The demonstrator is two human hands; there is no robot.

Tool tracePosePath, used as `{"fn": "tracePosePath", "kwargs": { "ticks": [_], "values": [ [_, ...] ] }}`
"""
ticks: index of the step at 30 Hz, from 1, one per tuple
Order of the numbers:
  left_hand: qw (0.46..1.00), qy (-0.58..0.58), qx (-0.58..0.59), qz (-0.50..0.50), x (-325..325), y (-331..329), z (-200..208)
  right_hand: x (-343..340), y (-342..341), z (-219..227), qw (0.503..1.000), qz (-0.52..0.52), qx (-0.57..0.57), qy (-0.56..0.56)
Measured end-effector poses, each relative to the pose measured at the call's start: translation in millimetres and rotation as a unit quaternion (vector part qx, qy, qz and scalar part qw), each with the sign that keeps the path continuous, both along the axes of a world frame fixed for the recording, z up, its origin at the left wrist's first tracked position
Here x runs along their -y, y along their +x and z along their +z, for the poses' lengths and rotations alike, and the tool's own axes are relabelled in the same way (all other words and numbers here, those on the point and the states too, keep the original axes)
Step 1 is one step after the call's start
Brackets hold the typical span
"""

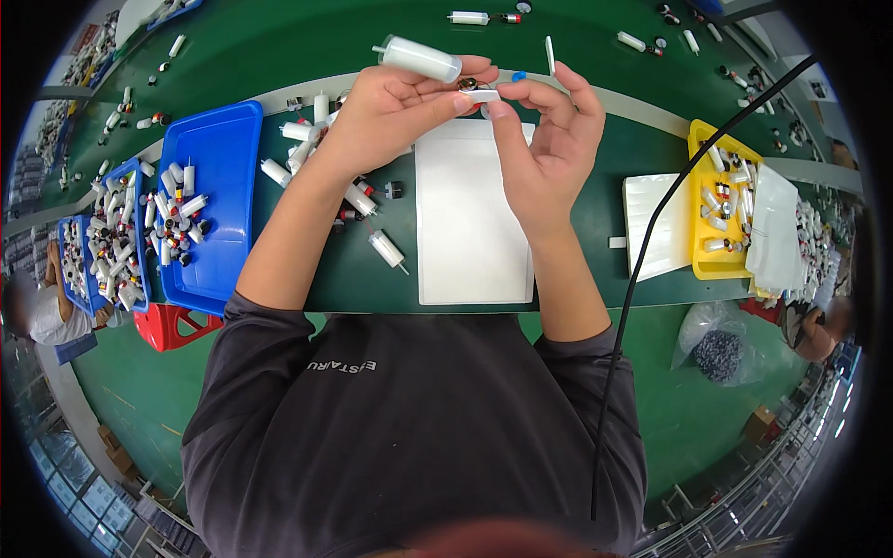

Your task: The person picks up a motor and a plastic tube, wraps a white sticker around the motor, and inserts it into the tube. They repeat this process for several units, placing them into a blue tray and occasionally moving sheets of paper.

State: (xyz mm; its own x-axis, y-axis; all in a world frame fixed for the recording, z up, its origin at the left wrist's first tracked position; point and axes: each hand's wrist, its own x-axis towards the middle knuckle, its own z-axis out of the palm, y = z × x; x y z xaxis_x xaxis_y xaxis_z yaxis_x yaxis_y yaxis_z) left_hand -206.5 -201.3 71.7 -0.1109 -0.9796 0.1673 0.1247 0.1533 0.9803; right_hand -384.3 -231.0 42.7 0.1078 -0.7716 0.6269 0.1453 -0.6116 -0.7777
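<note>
Over the far side of the table, my left hand (391, 112) is closed round a translucent white cylinder (419, 59) with a thin tip pointing left. A small dark, shiny round part (468, 84) shows by its fingertips. Between the two hands is a small white flat piece (482, 95), with a bit of red under it. My left thumb presses on this piece, and the thumb and index finger of my right hand (553, 153) pinch its other end. A thin white strip (550, 56) stands by the right fingers; I cannot tell whether they touch it. Below lies a white board (474, 223).
Loose white cylinders (386, 251) with red and black ends lie left of the board. A blue tray (212, 214) with similar parts is farther left. A yellow tray (716, 265) stands right, beside a white panel (651, 223). A black cable (665, 205) hangs across the right side.
</note>
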Motion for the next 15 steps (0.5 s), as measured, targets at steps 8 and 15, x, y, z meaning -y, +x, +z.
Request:
{"fn": "tracePosePath", "kwargs": {
  "ticks": [8,15],
  "values": [
    [1.000,0.012,-0.001,-0.003,-3.3,-3.6,5.2,-4.2,2.6,-1.5,0.999,-0.019,-0.017,-0.027],
    [1.000,0.015,0.018,0.007,-4.2,-5.2,4.8,0.4,0.0,-0.4,0.999,0.030,0.026,0.020]
  ]
}}
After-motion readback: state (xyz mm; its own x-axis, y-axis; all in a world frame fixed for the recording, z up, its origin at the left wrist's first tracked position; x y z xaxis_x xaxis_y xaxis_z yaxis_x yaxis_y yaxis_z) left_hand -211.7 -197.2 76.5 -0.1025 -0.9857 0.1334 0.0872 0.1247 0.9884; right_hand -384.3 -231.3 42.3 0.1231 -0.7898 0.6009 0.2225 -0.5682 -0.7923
